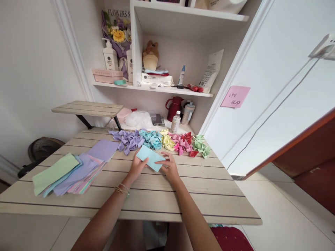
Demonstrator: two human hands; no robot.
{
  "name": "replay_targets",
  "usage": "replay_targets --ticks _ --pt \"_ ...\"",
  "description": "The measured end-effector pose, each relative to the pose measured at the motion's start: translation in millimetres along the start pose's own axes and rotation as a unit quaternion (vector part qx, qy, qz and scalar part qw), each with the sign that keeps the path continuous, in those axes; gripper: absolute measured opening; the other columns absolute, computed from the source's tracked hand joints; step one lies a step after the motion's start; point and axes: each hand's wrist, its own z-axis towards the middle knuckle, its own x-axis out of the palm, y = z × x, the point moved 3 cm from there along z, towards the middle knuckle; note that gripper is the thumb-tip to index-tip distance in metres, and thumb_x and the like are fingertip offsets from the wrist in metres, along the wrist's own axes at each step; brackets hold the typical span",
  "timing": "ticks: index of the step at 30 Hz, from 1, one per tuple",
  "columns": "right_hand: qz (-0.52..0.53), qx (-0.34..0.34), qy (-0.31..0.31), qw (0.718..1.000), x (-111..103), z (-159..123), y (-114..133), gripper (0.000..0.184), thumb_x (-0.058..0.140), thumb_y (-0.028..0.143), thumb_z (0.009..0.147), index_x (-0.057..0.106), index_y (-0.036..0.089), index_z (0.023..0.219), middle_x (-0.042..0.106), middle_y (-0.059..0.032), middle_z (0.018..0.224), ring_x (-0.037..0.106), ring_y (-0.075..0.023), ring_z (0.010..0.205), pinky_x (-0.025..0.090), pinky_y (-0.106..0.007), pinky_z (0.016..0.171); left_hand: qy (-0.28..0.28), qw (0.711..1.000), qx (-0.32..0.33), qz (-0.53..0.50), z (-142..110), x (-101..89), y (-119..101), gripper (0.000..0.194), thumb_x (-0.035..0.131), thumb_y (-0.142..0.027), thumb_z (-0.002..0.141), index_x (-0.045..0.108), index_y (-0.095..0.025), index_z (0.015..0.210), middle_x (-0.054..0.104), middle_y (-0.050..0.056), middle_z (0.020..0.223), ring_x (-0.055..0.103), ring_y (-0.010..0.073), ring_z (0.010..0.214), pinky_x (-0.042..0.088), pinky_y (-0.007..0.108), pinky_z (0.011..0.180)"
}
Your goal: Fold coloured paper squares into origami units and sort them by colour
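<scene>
A light blue sheet of paper (pixel 151 157) is held between my two hands above the table. My left hand (pixel 137 166) grips its left side, with the thumb on top. At the right side, my right hand (pixel 169 166) has its fingers around the paper's edge, some lying over the top. Just beyond are piles of folded paper pieces: purple (pixel 130 141), blue (pixel 152 139), yellow (pixel 168 142), pink (pixel 180 143) with some red, and green (pixel 201 145). To the left lies a fanned stack of coloured paper sheets (pixel 75 170), with a purple sheet (pixel 103 150) at its far end.
The slatted wooden table (pixel 209 195) meets a white shelf unit at the back. A small raised stand (pixel 89 107) is at the back left. A clear bottle (pixel 175 122), a red jug (pixel 174 108) and a tumbler (pixel 187 114) stand behind the piles.
</scene>
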Motion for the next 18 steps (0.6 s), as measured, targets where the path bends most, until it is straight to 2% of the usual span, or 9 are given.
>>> replay_targets --ticks 2,4,8,13,18 --pt "0.080 0.035 0.052 0.995 3.1 1.5 0.0 0.018 0.066 0.024 0.072 0.073 0.028 0.088 0.059 -0.0074 0.108 0.054 -0.0228 0.098 0.044 -0.036 0.083 0.007 1.000 -0.002 0.012 -0.5 0.4 -1.4 0.081 0.076 -0.029 0.059 0.036 -0.024 0.129 0.058 0.012 0.120 0.063 0.0239 0.092 0.056 0.030 0.063" --pt "0.138 0.078 0.072 0.985 5.5 2.0 -0.7 0.018 0.071 0.030 0.067 0.073 0.026 0.085 0.064 -0.0065 0.093 0.058 -0.0218 0.088 0.047 -0.033 0.076 0.011 1.000 -0.001 0.019 -1.0 1.0 -2.8 0.084 0.076 -0.027 0.058 0.035 -0.024 0.131 0.057 0.013 0.121 0.063 0.0241 0.093 0.056 0.030 0.061" --pt "0.170 0.154 0.034 0.973 6.2 1.5 -4.9 0.020 0.074 0.038 0.061 0.072 0.020 0.069 0.065 -0.0050 0.074 0.058 -0.0181 0.068 0.044 -0.027 0.059 0.005 1.000 0.008 0.028 -2.1 3.2 -3.3 0.090 0.078 -0.022 0.056 0.032 -0.025 0.133 0.055 0.013 0.122 0.064 0.0224 0.088 0.056 0.028 0.057" --pt "0.133 0.213 -0.019 0.968 3.2 0.1 -9.2 0.030 0.071 0.046 0.060 0.067 0.016 0.058 0.061 -0.0016 0.057 0.051 -0.0136 0.054 0.037 -0.023 0.049 0.001 0.999 -0.010 0.041 -3.6 7.6 -1.1 0.094 0.079 -0.022 0.054 0.030 -0.024 0.134 0.060 0.012 0.113 0.067 0.0195 0.070 0.056 0.028 0.053" --pt "0.131 0.259 -0.064 0.955 3.6 -2.4 -12.1 0.038 0.069 0.050 0.060 0.064 0.013 0.061 0.061 -0.0013 0.055 0.050 -0.0116 0.049 0.036 -0.022 0.046 0.045 0.999 -0.024 -0.006 -7.5 12.3 -2.1 0.085 0.081 -0.024 0.053 0.041 -0.020 0.127 0.066 0.011 0.102 0.067 0.0221 0.079 0.056 0.030 0.062"
